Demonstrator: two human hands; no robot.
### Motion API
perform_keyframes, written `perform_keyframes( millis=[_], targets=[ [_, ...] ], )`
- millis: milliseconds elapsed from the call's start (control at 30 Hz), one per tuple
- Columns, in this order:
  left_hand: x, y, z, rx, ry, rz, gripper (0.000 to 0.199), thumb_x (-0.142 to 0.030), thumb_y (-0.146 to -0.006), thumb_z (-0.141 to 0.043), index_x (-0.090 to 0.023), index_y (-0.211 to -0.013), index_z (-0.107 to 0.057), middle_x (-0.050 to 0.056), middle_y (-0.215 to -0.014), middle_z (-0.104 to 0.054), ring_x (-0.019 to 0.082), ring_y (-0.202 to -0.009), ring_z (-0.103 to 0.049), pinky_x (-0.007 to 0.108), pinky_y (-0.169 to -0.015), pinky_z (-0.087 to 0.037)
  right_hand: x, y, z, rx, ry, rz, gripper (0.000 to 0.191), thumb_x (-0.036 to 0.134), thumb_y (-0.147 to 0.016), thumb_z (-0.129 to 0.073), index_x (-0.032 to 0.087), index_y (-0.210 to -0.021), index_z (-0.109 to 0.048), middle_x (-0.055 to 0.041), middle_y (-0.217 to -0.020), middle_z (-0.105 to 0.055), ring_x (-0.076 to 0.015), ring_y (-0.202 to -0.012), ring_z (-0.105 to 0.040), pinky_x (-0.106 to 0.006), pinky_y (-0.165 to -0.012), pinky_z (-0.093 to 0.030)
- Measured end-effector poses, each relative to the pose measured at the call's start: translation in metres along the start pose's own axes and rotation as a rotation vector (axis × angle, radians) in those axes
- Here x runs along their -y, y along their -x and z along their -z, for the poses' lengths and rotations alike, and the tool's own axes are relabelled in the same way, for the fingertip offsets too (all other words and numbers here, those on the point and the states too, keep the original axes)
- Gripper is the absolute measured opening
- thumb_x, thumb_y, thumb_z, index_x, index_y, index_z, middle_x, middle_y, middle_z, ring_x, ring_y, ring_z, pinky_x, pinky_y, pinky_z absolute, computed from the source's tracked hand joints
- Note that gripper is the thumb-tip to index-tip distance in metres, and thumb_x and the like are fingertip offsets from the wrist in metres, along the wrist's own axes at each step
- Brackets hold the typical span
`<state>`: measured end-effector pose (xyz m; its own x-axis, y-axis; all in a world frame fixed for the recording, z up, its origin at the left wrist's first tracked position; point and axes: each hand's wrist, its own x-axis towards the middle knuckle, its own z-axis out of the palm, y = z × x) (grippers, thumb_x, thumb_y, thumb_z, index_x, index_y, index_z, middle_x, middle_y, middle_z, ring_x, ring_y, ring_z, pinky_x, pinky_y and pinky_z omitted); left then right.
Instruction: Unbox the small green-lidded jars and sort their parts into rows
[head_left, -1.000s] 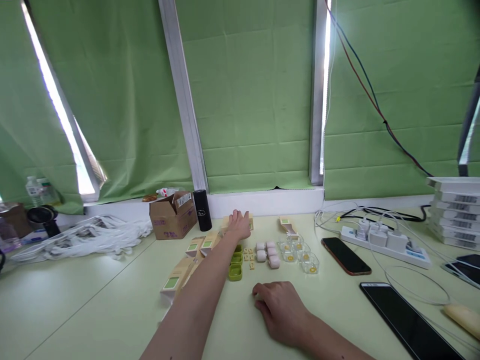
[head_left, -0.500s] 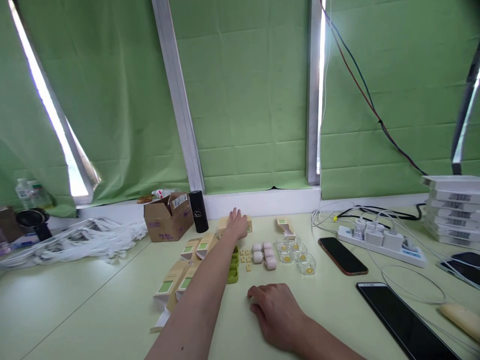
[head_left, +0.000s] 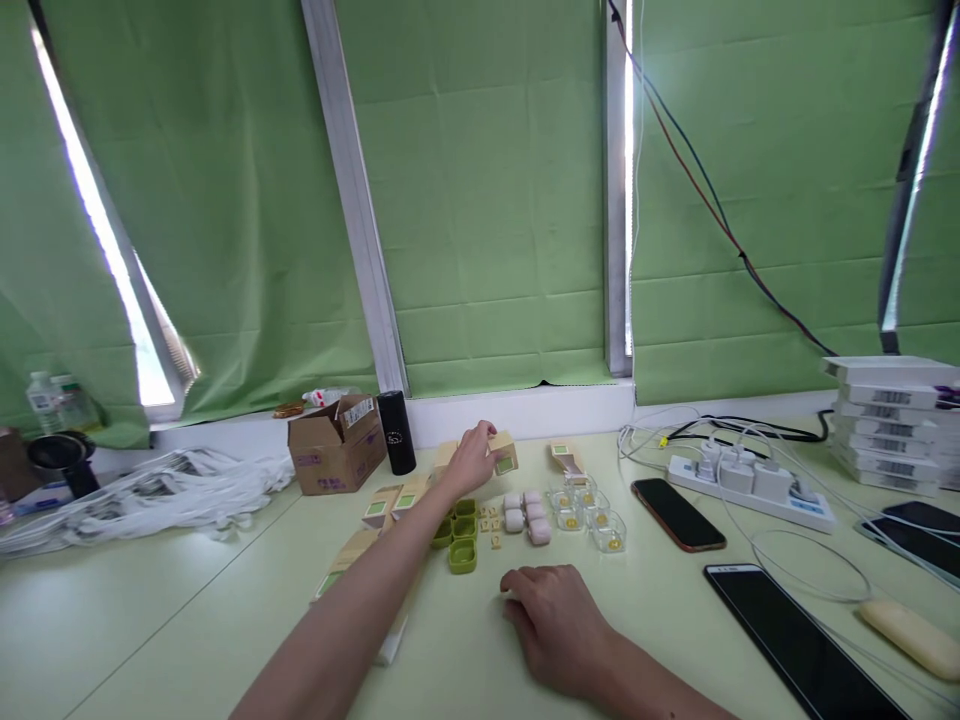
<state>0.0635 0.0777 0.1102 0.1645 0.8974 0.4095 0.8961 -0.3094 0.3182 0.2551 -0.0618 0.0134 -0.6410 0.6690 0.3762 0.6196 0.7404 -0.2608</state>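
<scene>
My left hand (head_left: 475,458) reaches to the back of the table, its fingers closed on a small kraft-paper box (head_left: 505,458) with a green label, which is tilted up. My right hand (head_left: 559,620) rests near the front, fingers loosely curled in, with nothing seen in it. Olive-green square cups (head_left: 463,555) stand partly behind my left forearm. Beside them are several small beige printed tiles (head_left: 495,525), pinkish-white rounded cases (head_left: 536,520) and clear lidded containers (head_left: 607,532) with yellow centres. More kraft boxes (head_left: 411,494) lie left, partly hidden by the arm.
A cardboard box (head_left: 334,455) and a black cylinder (head_left: 397,432) stand at the back left, near bundled white cables (head_left: 165,495). On the right lie a phone (head_left: 677,513), a larger phone (head_left: 802,640), a power strip (head_left: 757,492) with chargers, and stacked white boxes (head_left: 885,425).
My left hand has closed on the kraft box at the back and lifted it to a tilt. My left forearm has shifted left, showing more green cups. My right hand stays put.
</scene>
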Motion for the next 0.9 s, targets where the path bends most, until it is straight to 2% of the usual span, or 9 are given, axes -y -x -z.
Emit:
perform_keyframes(
  millis=[67,133,233,300,433,533,633,767,900],
  targets=[
    [-0.008,0.020,0.018,-0.006,0.075,-0.025,0.033,-0.027,-0.094,-0.059,-0.021,-0.124,-0.046,0.009,-0.119,-0.062,0.023,-0.108,-0.060,0.036,-0.092,-0.050,-0.006,0.000,0.002,-0.124,-0.027,0.022,0.015,0.020,-0.094,-0.049,0.022,-0.096,-0.063,-0.0043,-0.089,-0.075,-0.0187,-0.075,-0.067,-0.029,-0.065,-0.034],
    [-0.015,0.049,0.031,-0.008,0.125,-0.045,0.033,-0.030,-0.093,-0.060,-0.023,-0.122,-0.045,0.007,-0.116,-0.062,0.022,-0.106,-0.061,0.034,-0.090,-0.049,-0.013,0.000,0.007,-0.282,-0.068,0.028,0.017,0.020,-0.095,-0.045,0.021,-0.093,-0.062,-0.0047,-0.082,-0.072,-0.0175,-0.071,-0.064,-0.029,-0.065,-0.034],
    [-0.024,0.100,0.037,0.014,0.291,-0.064,0.029,-0.031,-0.093,-0.060,-0.024,-0.117,-0.046,0.007,-0.118,-0.062,0.024,-0.112,-0.060,0.036,-0.095,-0.048,-0.024,0.001,0.015,-0.456,-0.118,-0.003,0.017,0.023,-0.097,-0.045,0.020,-0.088,-0.059,-0.0029,-0.072,-0.065,-0.0160,-0.063,-0.057,-0.028,-0.063,-0.033],
    [-0.029,0.131,0.033,0.068,0.339,-0.017,0.029,-0.029,-0.092,-0.060,-0.026,-0.117,-0.046,0.006,-0.118,-0.063,0.025,-0.114,-0.060,0.037,-0.095,-0.048,-0.029,0.003,0.018,-0.448,-0.130,0.000,0.013,0.025,-0.095,-0.048,0.020,-0.087,-0.058,-0.0010,-0.068,-0.062,-0.0157,-0.061,-0.054,-0.028,-0.062,-0.032],
    [-0.035,0.171,0.017,0.151,0.397,0.040,0.030,-0.024,-0.090,-0.061,-0.026,-0.118,-0.049,0.008,-0.121,-0.064,0.026,-0.115,-0.060,0.039,-0.097,-0.049,-0.035,0.006,0.018,-0.238,-0.091,0.043,0.010,0.026,-0.089,-0.057,0.021,-0.082,-0.059,0.0003,-0.066,-0.064,-0.0160,-0.061,-0.056,-0.028,-0.061,-0.030],
    [-0.034,0.179,0.008,0.132,0.423,0.033,0.042,-0.024,-0.086,-0.066,-0.027,-0.126,-0.052,0.010,-0.132,-0.061,0.029,-0.124,-0.057,0.043,-0.105,-0.047,-0.034,0.008,0.018,-0.101,-0.057,0.035,0.011,0.024,-0.086,-0.061,0.021,-0.075,-0.061,0.0001,-0.068,-0.068,-0.0160,-0.061,-0.059,-0.027,-0.061,-0.031],
    [-0.026,0.179,0.004,0.073,0.469,0.012,0.054,-0.028,-0.087,-0.068,-0.028,-0.138,-0.048,0.011,-0.143,-0.055,0.029,-0.129,-0.054,0.046,-0.110,-0.044,-0.033,0.007,0.019,-0.045,-0.067,0.016,0.012,0.024,-0.086,-0.063,0.021,-0.075,-0.063,-0.0003,-0.070,-0.072,-0.0157,-0.061,-0.061,-0.027,-0.062,-0.033],
    [-0.017,0.176,0.001,0.015,0.578,-0.015,0.041,-0.032,-0.096,-0.056,-0.027,-0.136,-0.049,0.012,-0.141,-0.056,0.026,-0.120,-0.059,0.043,-0.104,-0.048,-0.034,0.005,0.018,-0.056,-0.057,-0.008,0.018,0.027,-0.089,-0.061,0.021,-0.072,-0.064,-0.0013,-0.069,-0.072,-0.0159,-0.061,-0.060,-0.027,-0.061,-0.030],
    [-0.018,0.175,0.003,-0.046,0.584,-0.001,0.030,-0.032,-0.099,-0.050,-0.028,-0.128,-0.054,0.009,-0.133,-0.059,0.023,-0.104,-0.062,0.040,-0.095,-0.052,-0.040,0.002,0.015,-0.145,0.010,-0.062,0.022,0.022,-0.091,-0.053,0.020,-0.070,-0.063,-0.0026,-0.066,-0.069,-0.0160,-0.059,-0.058,-0.028,-0.060,-0.026]
  ],
)
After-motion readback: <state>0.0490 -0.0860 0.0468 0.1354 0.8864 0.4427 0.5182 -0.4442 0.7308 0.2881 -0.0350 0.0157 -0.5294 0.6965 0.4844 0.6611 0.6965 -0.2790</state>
